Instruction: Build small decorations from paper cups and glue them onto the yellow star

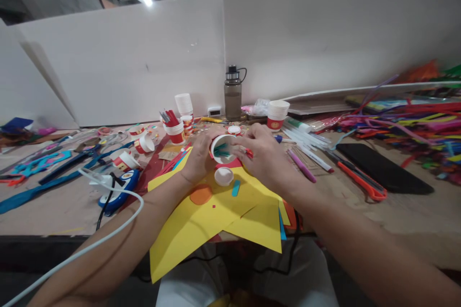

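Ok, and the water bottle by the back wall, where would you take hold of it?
Round its straight body below the cap, coming from the front. The water bottle stands upright close to the white panel, which blocks the back, and stacked paper cups stand to its right.

cup [221, 148] between left hand [198, 158] and right hand [264, 156], above paper sheets [216, 223]; bottle [233, 93] behind; cup stack [277, 114] right of bottle; cutter [360, 180] left of phone [383, 168].
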Tool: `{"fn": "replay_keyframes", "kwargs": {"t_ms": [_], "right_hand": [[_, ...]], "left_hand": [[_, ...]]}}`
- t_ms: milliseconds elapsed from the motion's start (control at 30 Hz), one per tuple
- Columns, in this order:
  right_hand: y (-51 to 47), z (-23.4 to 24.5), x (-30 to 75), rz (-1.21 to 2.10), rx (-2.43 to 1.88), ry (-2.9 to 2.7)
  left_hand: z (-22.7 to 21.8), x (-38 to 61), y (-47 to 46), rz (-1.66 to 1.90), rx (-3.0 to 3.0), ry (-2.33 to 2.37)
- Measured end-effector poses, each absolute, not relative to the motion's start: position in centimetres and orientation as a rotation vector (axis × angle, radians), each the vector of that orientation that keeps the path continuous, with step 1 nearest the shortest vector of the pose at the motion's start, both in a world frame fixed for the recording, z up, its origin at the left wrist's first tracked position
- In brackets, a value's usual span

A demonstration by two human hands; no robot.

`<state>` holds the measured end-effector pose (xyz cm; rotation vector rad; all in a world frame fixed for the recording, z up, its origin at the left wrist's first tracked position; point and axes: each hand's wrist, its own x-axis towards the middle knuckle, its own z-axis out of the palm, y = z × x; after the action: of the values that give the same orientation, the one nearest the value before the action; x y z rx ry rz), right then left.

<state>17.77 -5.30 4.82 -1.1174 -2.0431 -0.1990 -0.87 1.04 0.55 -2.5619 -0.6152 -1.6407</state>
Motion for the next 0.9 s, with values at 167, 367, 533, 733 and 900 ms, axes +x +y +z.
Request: {"fn": "replay_keyframes", "kwargs": {"t_ms": [167, 367, 533, 733, 900], "right_hand": [[-5.1, 3.7, 16.9, -0.304, -1.301, -2.083], [-5.2, 4.0, 16.3, -0.271, -1.397, -2.114], [-4.6, 3.3, 15.6, -0.216, -1.451, -2.079], [-4.0, 2.4, 15.6, -0.304, -1.389, -2.071], [-4.6, 2.9, 15.8, -0.374, -1.375, -2.155]], "left_hand": [[0.5, -0.7, 0.5, -1.545, -2.638, -0.675], [0.3, -0.7, 0.4, -1.466, -2.668, -0.67], [0.2, -0.5, 0.2, -1.448, -2.7, -0.663], [-0.2, -0.4, 0.5, -1.503, -2.662, -0.629], [-0.4, -0.5, 0.7, -1.504, -2.682, -0.648]]}}
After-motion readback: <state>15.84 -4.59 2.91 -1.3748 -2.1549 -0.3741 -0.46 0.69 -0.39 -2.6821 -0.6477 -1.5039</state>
